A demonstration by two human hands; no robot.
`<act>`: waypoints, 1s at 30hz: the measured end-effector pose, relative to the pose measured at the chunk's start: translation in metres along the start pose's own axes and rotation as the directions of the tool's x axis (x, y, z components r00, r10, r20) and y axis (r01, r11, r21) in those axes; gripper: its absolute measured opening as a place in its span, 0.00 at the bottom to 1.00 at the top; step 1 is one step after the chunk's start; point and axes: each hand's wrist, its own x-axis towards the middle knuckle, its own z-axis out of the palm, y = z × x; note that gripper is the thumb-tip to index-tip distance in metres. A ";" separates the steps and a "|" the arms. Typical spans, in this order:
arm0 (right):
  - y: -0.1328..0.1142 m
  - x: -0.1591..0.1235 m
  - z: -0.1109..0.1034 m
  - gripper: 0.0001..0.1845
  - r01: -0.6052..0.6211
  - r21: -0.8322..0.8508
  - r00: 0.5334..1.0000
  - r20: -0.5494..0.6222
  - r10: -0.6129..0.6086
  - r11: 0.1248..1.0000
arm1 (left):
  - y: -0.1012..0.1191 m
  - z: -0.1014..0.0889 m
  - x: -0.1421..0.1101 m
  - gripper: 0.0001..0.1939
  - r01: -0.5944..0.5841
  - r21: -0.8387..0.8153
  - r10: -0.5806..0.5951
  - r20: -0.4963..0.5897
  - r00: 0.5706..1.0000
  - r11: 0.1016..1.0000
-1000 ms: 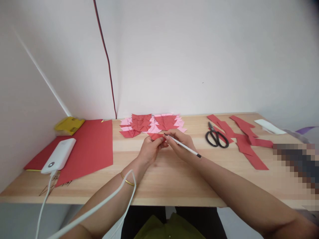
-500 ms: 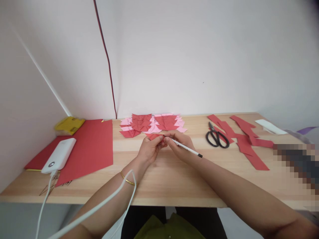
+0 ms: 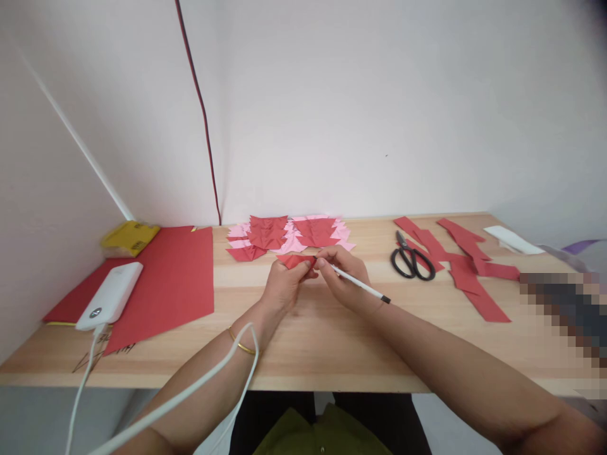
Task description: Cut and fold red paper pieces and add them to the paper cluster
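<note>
My left hand [image 3: 285, 280] is closed on a small piece of folded red paper [image 3: 290, 260], thumb on top. In my right hand [image 3: 342, 272] is a slim white pen [image 3: 359, 284] with a black end, slanting down to the right. Its dark tip meets the right end of the folded paper, close to my left thumb. Just beyond my hands, folded red paper pieces [image 3: 268, 232] and pink ones [image 3: 294, 243] lie in overlapping rows near the wall. My fingers hide part of the paper being held.
Black-handled scissors [image 3: 411, 262] lie at the right beside red paper scraps [image 3: 467, 272] and a white strip [image 3: 512, 240]. Red sheets [image 3: 175, 278] cover the left, bearing a white power bank [image 3: 111, 296] and a yellow packet [image 3: 130, 238]. A white cable [image 3: 190, 395] crosses my left forearm.
My right hand has shifted slightly, drawing the pen's tip a little away, so more of the folded red paper shows. The left hand keeps its hold.
</note>
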 end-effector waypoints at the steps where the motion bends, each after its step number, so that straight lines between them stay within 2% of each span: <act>1: 0.000 0.000 0.000 0.05 0.008 -0.018 1.000 -0.002 -0.008 1.000 | 0.000 0.000 0.000 0.07 0.001 0.007 -0.001 0.005 1.000 1.000; 13: -0.001 0.004 -0.003 0.09 0.092 -0.141 0.994 0.078 -0.082 0.986 | -0.002 -0.002 0.001 0.06 0.018 0.059 -0.017 -0.016 1.000 0.998; 30: 0.003 0.005 -0.002 0.07 0.061 -0.142 0.993 0.107 -0.045 0.988 | -0.003 -0.001 0.001 0.06 0.006 0.082 -0.005 -0.018 1.000 0.997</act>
